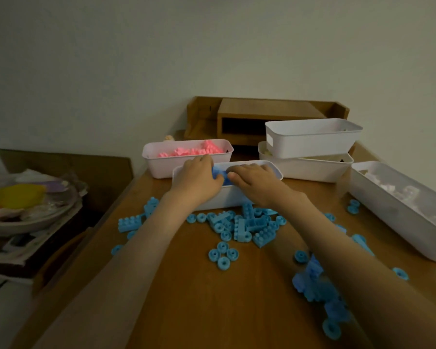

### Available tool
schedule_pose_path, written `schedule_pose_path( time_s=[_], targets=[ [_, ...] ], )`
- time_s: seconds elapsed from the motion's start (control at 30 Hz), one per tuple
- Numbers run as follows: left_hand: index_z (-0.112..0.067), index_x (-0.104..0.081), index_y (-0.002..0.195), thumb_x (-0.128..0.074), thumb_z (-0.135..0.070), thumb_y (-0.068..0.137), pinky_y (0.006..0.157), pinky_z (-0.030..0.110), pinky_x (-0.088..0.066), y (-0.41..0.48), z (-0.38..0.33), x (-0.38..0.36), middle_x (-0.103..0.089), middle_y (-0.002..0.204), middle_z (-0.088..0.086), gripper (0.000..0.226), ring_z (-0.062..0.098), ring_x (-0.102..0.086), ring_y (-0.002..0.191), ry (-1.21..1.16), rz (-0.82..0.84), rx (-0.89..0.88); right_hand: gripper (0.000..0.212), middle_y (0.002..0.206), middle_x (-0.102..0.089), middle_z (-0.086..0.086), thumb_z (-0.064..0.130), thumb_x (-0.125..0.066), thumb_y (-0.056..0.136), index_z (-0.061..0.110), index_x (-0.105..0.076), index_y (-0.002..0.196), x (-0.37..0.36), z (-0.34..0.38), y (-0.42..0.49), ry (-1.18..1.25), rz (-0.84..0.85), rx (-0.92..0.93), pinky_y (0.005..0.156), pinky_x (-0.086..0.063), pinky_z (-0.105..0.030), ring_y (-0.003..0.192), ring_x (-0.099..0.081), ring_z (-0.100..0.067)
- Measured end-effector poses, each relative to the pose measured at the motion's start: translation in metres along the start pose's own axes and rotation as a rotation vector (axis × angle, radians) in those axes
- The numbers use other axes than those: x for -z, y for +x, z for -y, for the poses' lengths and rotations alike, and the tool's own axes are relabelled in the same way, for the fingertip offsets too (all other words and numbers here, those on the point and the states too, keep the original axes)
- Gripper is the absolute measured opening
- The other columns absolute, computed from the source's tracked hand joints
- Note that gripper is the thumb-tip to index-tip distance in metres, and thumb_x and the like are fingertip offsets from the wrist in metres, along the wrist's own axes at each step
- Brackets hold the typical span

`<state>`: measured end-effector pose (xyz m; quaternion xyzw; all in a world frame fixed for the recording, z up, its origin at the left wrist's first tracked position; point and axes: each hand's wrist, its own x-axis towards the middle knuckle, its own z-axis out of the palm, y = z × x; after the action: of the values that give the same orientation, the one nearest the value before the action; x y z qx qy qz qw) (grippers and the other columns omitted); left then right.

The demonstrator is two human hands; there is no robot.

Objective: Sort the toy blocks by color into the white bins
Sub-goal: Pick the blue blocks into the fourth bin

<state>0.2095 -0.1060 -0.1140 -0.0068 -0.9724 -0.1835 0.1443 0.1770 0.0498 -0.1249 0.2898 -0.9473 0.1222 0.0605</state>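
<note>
Blue blocks (247,225) lie loose on the near table (186,285) (not yet sorted). Over the blue bin (227,197), left hand (199,178) curls round a blue handful (220,176); right hand (256,181) cups beside it, grip unclear, probably steadying the drop. Pink bin (159,167) beyond, already filled

Bare table (186,298) amid scattered blue blocks (247,226)

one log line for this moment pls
left hand: grips blue blocks over near bin | right hand: over same bin, grip unclear | loose blue pieces: many on table
</note>
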Motion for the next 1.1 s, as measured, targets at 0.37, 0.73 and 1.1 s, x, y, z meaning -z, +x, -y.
schedule_pose_path(
  time_s=[0.37, 0.73, 1.1],
  targets=[
    [-0.019, -0.049, 0.121, -0.05, -0.026, 0.094, 0.103, 0.03, -0.03, -0.081, -0.05, -0.004, -0.034, 0.136, -0.003, 0.028, 0.015, -0.029, 0.128, -0.152, 0.019, -0.262, 0.051, 0.145, -0.04, -0.004, 0.029, -0.047, 0.096, 0.028, -0.028, 0.144, 0.039, -0.025, -0.082, 0.136, 0.086, -0.149, 0.102, -0.036, -0.034, 0.127, -0.043, -0.021],
    [-0.034, 0.004, 0.148, -0.049, -0.07, 0.081, 0.114, 0.044, 0.006, -0.146, -0.104, -0.046, 0.016, 0.155, -0.01, 0.093, 0.017, 0.013, 0.143, 0.045, 0.636, -0.565, 0.046, 0.144, -0.038, -0.002, 0.036, -0.044, 0.096, 0.025, -0.036, 0.14, 0.034, -0.055, -0.168, 0.082, 0.067, -0.308, 0.106, -0.033, -0.039, 0.128, -0.041, -0.022],
    [-0.025, -0.035, 0.14, -0.043, -0.05, 0.094, 0.111, 0.038, -0.02, -0.13, -0.098, -0.063, -0.026, 0.149, -0.001, 0.053, 0.018, -0.022, 0.137, -0.031, 0.307, -0.445, 0.054, 0.153, -0.028, -0.004, 0.042, -0.026, 0.099, 0.017, -0.026, 0.146, 0.002, -0.061, -0.198, 0.266, 0.008, -0.456, 0.114, -0.014, -0.03, 0.14, -0.024, -0.018]
  ],
)
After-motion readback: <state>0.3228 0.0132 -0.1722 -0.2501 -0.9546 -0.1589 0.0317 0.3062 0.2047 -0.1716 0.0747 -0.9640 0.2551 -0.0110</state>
